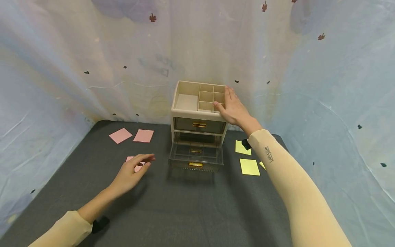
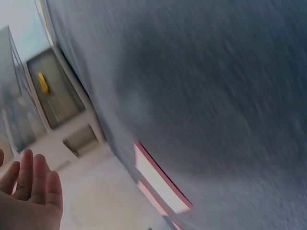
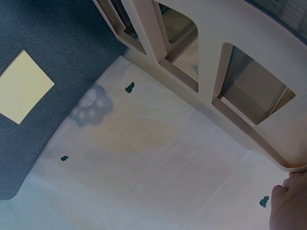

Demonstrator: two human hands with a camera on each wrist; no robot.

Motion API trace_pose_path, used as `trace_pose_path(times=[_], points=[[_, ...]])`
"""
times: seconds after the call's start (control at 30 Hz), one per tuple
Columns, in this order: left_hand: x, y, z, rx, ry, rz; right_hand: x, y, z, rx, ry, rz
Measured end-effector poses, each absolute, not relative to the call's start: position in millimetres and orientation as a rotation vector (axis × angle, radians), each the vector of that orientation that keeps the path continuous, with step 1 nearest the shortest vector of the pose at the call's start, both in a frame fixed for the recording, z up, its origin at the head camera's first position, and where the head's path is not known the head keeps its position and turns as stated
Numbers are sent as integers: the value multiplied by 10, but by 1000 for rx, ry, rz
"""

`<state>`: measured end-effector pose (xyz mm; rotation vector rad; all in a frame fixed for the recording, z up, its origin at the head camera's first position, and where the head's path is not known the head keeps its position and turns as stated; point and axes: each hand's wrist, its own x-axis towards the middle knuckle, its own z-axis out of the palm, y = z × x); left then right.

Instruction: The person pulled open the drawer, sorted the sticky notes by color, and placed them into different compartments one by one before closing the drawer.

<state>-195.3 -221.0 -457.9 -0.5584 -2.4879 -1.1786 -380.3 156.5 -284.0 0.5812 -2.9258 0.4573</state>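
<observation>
A cream desktop organizer (image 1: 197,112) stands at the back of the dark table. Its upper drawer (image 1: 185,124) is closed, while a smoky see-through drawer (image 1: 177,158) below it is pulled out. My right hand (image 1: 235,109) rests on the organizer's top right rim, fingers straight and thumb over the small compartments. In the right wrist view only part of that hand (image 3: 290,203) shows, beside the organizer's side frame (image 3: 206,52). My left hand (image 1: 131,173) holds nothing, its fingers loosely bent, above a pink sticky note pad (image 1: 140,168) that it partly hides.
Two more pink sticky pads, one tilted (image 1: 120,136) and one straighter (image 1: 143,136), lie left of the organizer. To its right are yellow pads (image 1: 250,167), one partly behind my right sleeve (image 1: 287,178). A patterned cloth (image 1: 197,41) hangs behind the table (image 1: 185,212).
</observation>
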Motion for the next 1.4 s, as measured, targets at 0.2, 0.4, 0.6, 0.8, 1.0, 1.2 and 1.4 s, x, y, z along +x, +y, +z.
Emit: trace_pose_path(times=[0.2, 0.4, 0.6, 0.8, 1.0, 1.2, 1.4], points=[[-2068, -2420, -4601, -483, -2468, -1131, -3790, 1566, -2846, 579, -2932, 466], [-2187, -2641, -4639, -431, -2491, -1080, -3779, 1557, -2833, 585, -2921, 478], [-2299, -2855, -4696, -379, -2552, -1045, -3780, 1553, -2842, 585, -2918, 481], [-2403, -3039, -4746, -364, -2628, -1013, -3786, 1541, -2846, 590, -2913, 478], [-2493, -3205, -4779, -342, -2731, -941, -3776, 1535, -2848, 595, -2909, 475], [-2548, -3308, -4794, -341, -2790, -901, -3762, 1522, -2843, 595, -2912, 476], [-2580, -3359, -4822, -410, -2847, -843, -3759, 1512, -2840, 594, -2912, 479]])
